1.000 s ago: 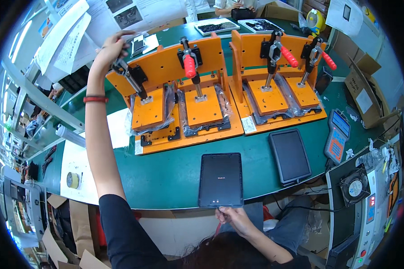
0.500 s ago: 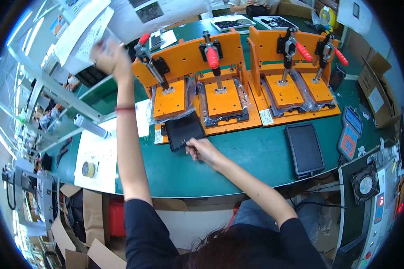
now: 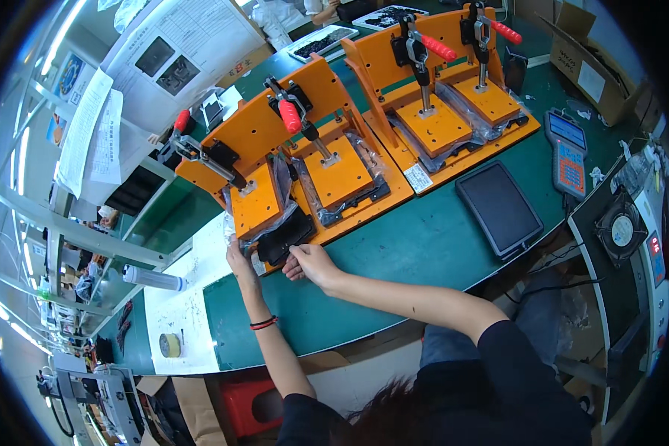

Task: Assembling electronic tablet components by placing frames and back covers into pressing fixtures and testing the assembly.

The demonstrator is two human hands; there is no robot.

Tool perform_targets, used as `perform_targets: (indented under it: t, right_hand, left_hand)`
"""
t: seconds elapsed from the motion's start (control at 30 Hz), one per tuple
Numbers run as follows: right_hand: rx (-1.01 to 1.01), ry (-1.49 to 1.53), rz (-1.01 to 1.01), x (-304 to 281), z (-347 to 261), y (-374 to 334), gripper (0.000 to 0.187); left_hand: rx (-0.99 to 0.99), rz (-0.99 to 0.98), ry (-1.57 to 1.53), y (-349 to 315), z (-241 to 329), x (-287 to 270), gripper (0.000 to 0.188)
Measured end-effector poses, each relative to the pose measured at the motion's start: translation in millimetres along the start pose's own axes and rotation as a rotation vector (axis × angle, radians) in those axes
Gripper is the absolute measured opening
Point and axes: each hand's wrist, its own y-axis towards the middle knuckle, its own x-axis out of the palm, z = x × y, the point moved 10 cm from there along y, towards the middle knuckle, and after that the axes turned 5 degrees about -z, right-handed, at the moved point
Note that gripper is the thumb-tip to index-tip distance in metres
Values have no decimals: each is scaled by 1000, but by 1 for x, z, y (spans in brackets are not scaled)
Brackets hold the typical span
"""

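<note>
Head view: black tablet (image 3: 286, 236) is pinched by both closed hands, left (image 3: 238, 260) and right (image 3: 308, 262), half-seated under leftmost orange press jig (image 3: 256, 201); clamping remains.

- Left hand (image 3: 237, 258) reaches forward, arm nearly straight, fingers extended.
- Right hand (image 3: 307, 262) sits just beside it, fingers curled, forearm angled across.

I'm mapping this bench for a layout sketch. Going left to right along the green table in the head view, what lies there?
Tape roll → white tube → left hand → right hand → dark tablet → handheld controller.
</note>
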Motion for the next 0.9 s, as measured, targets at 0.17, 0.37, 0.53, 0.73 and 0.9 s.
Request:
perform_targets:
  t: [0.17,0.37,0.53,0.73,0.9]
  right_hand:
    - [-114,162,48,1,-7,-2,32]
    - [-40,360,31,18,8,0,29]
    - [-69,293,77,15,11,-3,28]
    - [-61,304,48,16,7,9,29]
    - [4,274,17,18,3,12,29]
  left_hand:
    - [66,-46,-208,3,-10,-2,73]
    - [60,-19,-213,5,-17,-9,84]
    - [140,-62,14,-1,-16,-1,90]
    - [126,-67,-14,-2,-18,9,95]
    - [155,-11,67,-3,-21,-1,92]
